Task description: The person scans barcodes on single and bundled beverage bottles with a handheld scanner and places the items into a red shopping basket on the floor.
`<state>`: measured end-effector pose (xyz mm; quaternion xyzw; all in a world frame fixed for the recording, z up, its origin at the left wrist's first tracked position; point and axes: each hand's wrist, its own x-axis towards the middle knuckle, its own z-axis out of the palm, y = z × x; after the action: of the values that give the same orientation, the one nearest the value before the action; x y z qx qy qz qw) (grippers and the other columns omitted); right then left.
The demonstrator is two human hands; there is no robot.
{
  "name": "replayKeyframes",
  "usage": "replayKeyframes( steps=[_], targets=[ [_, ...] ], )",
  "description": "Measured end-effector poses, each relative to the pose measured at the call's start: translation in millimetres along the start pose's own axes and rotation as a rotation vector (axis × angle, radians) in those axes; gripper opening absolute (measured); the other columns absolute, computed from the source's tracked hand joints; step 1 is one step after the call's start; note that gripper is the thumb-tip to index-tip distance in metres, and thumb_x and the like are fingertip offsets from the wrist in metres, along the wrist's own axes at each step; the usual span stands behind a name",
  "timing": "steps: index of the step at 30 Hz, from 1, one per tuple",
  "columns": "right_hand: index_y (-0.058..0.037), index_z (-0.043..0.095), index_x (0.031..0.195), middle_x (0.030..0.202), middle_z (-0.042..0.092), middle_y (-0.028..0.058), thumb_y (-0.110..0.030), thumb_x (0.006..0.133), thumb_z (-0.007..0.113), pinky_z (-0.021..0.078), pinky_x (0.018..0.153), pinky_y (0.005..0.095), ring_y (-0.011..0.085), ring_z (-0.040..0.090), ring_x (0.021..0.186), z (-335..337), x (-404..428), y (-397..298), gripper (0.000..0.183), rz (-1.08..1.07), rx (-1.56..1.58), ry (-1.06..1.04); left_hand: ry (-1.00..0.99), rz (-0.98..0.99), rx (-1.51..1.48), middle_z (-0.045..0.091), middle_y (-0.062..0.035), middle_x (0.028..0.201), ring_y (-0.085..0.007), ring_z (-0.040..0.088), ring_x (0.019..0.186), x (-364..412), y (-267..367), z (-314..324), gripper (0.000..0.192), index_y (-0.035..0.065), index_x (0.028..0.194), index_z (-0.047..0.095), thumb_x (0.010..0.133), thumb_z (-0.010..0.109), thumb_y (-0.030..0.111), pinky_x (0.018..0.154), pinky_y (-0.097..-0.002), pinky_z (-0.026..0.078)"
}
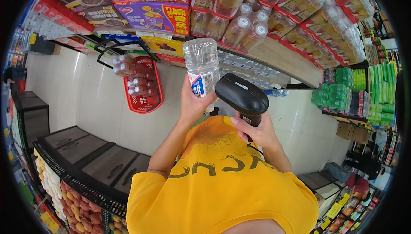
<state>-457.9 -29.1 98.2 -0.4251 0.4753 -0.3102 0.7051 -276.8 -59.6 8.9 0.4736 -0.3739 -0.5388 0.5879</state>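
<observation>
My left hand is closed around a clear plastic bottle with a blue, white and red label; a barcode on that label faces the scanner. In my right hand is a black handheld barcode scanner, gripped by its handle, its head close beside the bottle's label. Some of my right fingers are hidden behind the handle. A red plastic shopping basket stands on the floor to the left, its black handles raised, with packs of small bottles in it.
Ahead runs a shelf with shrink-wrapped bottles and boxed goods. Green bottle packs and cardboard boxes stand at right. Dark cabinets and a produce display are at lower left. People are at far right.
</observation>
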Motion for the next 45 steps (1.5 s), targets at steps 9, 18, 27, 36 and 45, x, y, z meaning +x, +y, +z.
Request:
replayKeyframes(
  steps=[9, 18, 27, 36, 45],
  targets=[
    [-0.0015, 0.052, 0.086, 0.054, 0.051, 0.0030, -0.003, 0.083, 0.066, 0.0342, 0.037, 0.0235, 0.0097, 0.046, 0.039, -15, 20, 12, 0.014, 0.087, -0.083, -0.003, 0.164, -0.469, 0.114, 0.061, -0.0114, 0.101, -0.0185, 0.062, 0.090, -25, -85, -66, 0.064, -0.0009, 0.126, 0.046, 0.072, 0.072, 0.022, 0.078, -0.0316, 0.051],
    [-0.0012, 0.055, 0.081, 0.055, 0.053, 0.0026, -0.008, 0.084, 0.067, 0.0342, 0.038, 0.0234, 0.0089, 0.047, 0.039, -48, 56, 25, 0.014, 0.246, -0.129, -0.052, 0.513, -0.841, 0.537, 0.065, -0.0185, 0.100, -0.0266, 0.064, 0.088, -96, -232, -173, 0.071, -0.0098, 0.113, 0.055, 0.062, 0.077, 0.034, 0.077, -0.0356, 0.052],
    [-0.0029, 0.054, 0.080, 0.055, 0.053, 0.0027, -0.008, 0.084, 0.067, 0.0356, 0.039, 0.0234, 0.0090, 0.047, 0.040, -88, 100, 25, 0.014, 0.332, -0.175, -0.113, 0.840, -1.463, 0.376, 0.066, -0.0164, 0.101, -0.0273, 0.068, 0.085, -240, -278, -207, 0.069, -0.0073, 0.115, 0.057, 0.062, 0.077, 0.033, 0.068, -0.0421, 0.056],
    [-0.0033, 0.052, 0.078, 0.055, 0.052, 0.0036, -0.006, 0.084, 0.065, 0.0340, 0.038, 0.0252, 0.0101, 0.045, 0.039, -87, 161, 31, 0.014, 0.453, -0.202, -0.154, 1.107, -1.218, -0.282, 0.062, -0.0173, 0.096, -0.0319, 0.066, 0.077, -217, -267, -180, 0.055, -0.0025, 0.112, 0.054, 0.071, 0.070, 0.030, 0.061, -0.0448, 0.057],
    [-0.0033, 0.052, 0.084, 0.053, 0.052, 0.0059, -0.008, 0.083, 0.066, 0.0350, 0.035, 0.0268, 0.0139, 0.046, 0.036, -43, 178, 57, 0.015, 0.540, -0.308, -0.048, 1.128, -0.999, -0.133, 0.065, -0.0110, 0.099, -0.0200, 0.063, 0.078, -118, -318, -284, 0.061, 0.0052, 0.109, 0.061, 0.074, 0.058, 0.055, 0.059, -0.0310, 0.047]
  ],
)
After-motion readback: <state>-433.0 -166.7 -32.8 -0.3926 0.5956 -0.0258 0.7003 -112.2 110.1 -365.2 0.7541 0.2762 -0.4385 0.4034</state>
